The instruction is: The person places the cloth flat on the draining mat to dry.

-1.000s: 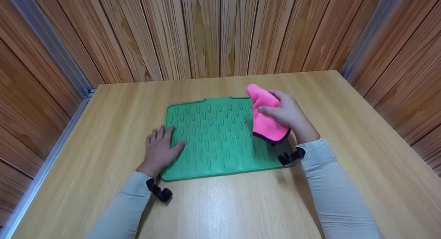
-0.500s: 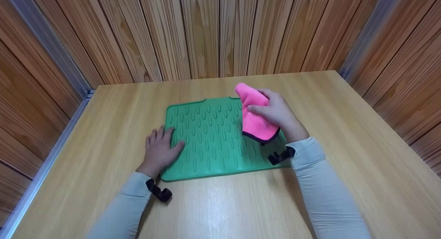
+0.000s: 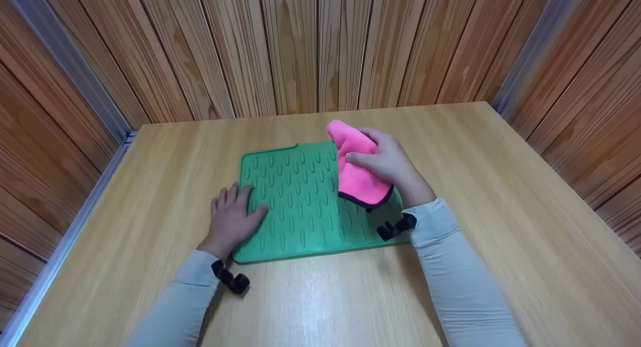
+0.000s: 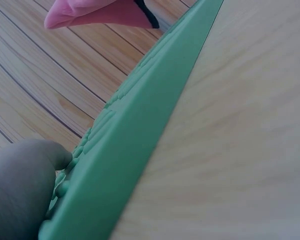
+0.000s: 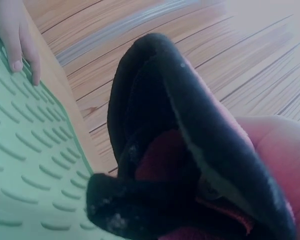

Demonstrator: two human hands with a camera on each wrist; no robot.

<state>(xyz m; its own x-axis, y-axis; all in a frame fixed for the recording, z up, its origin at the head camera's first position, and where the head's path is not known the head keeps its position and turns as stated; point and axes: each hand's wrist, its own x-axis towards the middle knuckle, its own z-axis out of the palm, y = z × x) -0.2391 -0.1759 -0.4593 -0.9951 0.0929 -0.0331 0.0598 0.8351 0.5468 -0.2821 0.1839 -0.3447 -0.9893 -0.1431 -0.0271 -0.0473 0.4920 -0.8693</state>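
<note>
A green mat (image 3: 295, 207) with raised oval ridges lies flat on the table. Across its left edge rests my left hand (image 3: 231, 219), fingers spread and straight; in the left wrist view the thumb (image 4: 32, 175) is at the mat's ridged surface. My right hand (image 3: 388, 161) grips a folded pink cloth (image 3: 358, 174) with dark edging, thumb on the near side. The cloth is raised over the mat's right part and hides its far right corner. Seen from the right wrist, the cloth's dark border (image 5: 220, 135) curls open toward the camera, its folds bunched inside.
The pale wooden table (image 3: 501, 197) extends around the mat. Wood-plank walls (image 3: 295, 46) stand behind it and at both sides, with metal strips (image 3: 75, 61) at the corners. A black wrist mount (image 3: 231, 278) sticks out from the left cuff, and another (image 3: 395, 228) from the right.
My right hand has moved steadily left over the mat with the pink cloth, covering more of the mat's far edge. The left hand has stayed in place.
</note>
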